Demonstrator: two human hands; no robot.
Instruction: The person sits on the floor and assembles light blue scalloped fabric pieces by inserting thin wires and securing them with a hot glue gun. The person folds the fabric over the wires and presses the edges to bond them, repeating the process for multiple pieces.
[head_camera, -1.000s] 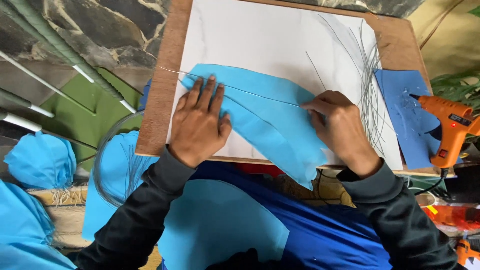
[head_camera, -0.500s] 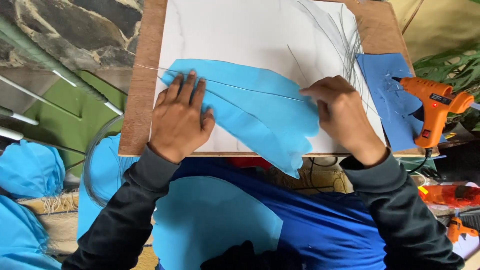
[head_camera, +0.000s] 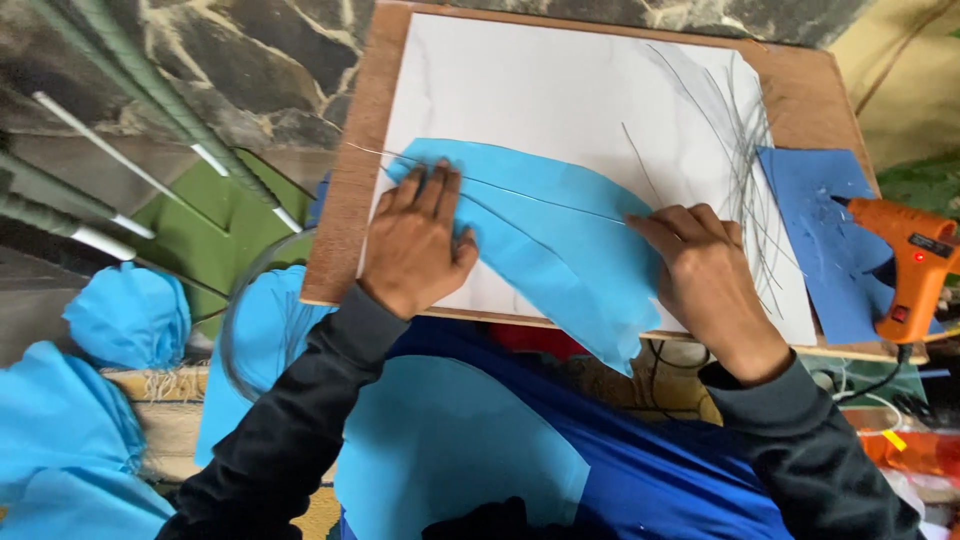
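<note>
Light blue paper petal (head_camera: 560, 250), curved and pointed, lies on white sheet (head_camera: 560, 90) over wooden board (head_camera: 345, 200), its tip overhanging the near edge. Thin wire (head_camera: 520, 188) runs along it. Left hand (head_camera: 415, 240) flat, pressing paper; right hand (head_camera: 705, 270) pinches wire. Orange glue gun (head_camera: 910, 265) on dark blue scrap (head_camera: 815, 215), right.

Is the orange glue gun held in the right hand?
No, the orange glue gun lies on the dark blue sheet, apart from the right hand, which presses on the light blue paper.
</note>
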